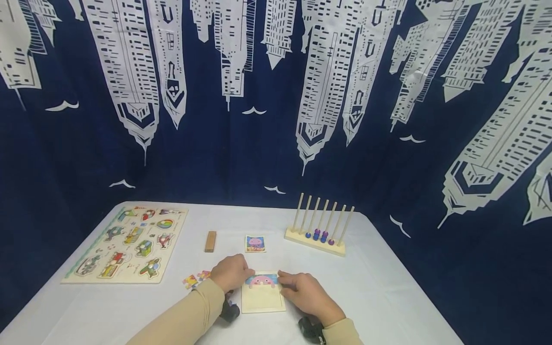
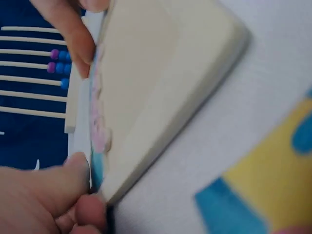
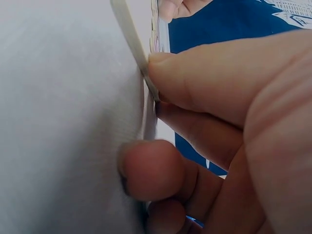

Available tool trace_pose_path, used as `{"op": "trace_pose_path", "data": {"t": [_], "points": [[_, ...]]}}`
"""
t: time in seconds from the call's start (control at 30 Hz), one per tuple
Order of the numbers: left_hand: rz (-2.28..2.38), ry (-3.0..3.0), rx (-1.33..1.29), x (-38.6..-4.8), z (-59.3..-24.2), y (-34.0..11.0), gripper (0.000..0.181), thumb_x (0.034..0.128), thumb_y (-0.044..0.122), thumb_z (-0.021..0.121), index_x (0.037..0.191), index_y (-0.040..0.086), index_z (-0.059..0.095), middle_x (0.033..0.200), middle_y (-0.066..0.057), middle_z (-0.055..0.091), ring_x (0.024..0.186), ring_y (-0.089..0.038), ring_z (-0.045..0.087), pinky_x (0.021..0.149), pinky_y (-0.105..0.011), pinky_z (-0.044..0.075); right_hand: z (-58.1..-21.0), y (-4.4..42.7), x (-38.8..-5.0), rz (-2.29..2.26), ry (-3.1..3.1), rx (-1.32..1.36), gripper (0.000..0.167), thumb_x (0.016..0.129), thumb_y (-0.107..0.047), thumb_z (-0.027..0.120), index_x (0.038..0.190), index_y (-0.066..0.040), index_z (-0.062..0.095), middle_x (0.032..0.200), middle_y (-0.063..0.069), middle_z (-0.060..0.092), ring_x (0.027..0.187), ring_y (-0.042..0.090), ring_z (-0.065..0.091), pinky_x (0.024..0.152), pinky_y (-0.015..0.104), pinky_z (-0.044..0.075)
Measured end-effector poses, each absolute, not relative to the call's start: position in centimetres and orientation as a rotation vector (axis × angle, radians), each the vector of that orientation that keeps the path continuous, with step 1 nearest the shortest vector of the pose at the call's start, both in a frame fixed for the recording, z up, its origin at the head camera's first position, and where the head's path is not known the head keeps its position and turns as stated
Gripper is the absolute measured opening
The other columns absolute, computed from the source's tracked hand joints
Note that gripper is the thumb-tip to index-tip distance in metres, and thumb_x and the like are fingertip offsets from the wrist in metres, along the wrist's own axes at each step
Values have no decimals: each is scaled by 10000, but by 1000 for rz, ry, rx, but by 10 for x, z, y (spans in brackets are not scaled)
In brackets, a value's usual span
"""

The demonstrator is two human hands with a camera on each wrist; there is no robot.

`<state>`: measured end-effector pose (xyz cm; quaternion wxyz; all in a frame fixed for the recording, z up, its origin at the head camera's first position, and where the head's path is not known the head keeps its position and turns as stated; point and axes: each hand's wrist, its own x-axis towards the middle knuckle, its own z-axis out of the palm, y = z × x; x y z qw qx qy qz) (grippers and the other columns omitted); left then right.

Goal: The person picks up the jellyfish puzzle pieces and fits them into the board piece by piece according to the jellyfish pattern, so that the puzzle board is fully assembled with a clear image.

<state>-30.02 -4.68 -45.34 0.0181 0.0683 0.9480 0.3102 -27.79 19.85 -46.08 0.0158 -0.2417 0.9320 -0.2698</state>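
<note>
A pale wooden puzzle tray [image 1: 263,302] lies on the white table in front of me. Along its far end, joined jigsaw pieces [image 1: 261,280] show part of a pink character on blue; the near part is bare wood. My left hand [image 1: 230,274] pinches the tray's far left corner, with thumb and curled fingers [image 2: 73,170] meeting there in the left wrist view. On the opposite side, my right hand [image 1: 308,293] grips the far right edge. The right wrist view shows the thumb [image 3: 180,73] on top of the rim and a finger below it.
Loose jigsaw pieces [image 1: 190,281] lie left of the tray, partly hidden by my left arm. Beyond it are a small picture card [image 1: 255,244] and a brown wooden block [image 1: 210,241]. A bead rack [image 1: 315,242] stands back right; a knob puzzle board [image 1: 129,244] lies left.
</note>
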Motion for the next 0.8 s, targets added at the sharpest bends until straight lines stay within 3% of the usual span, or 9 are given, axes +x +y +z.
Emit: {"op": "trace_pose_path", "data": {"t": [0.2,0.33,0.57,0.8], "points": [[1162,2855,169,-295,-444,-61,341,1034,426,580,998,96,660,763,-4,598,688,-177,541,619,-326,429,-463,197,-279,-814,2917,-741,346,928,-204,733,1255,-90,734,1419,11,642,1301,327,617,1086,582,440],[1372,2816,125,-275,-433,-79,304,1034,441,570,1031,148,650,761,-5,619,660,-166,523,615,-317,413,-463,196,-278,-830,2911,-731,347,925,-202,735,1251,-85,735,1418,15,643,1303,339,613,1097,604,419],[1730,2718,49,-234,-424,-125,203,1043,300,603,1089,111,661,729,-52,626,513,-120,401,482,-251,357,-460,195,-278,-835,2919,-757,339,925,-196,736,1241,-73,738,1402,37,654,1290,370,617,1081,611,429],[1911,2655,-178,-228,-449,-156,226,1026,210,601,1141,27,668,773,-63,671,634,-131,510,569,-256,397,-461,197,-279,-846,2907,-729,330,933,-205,727,1240,-84,742,1395,38,662,1303,366,608,1079,605,436]]}}
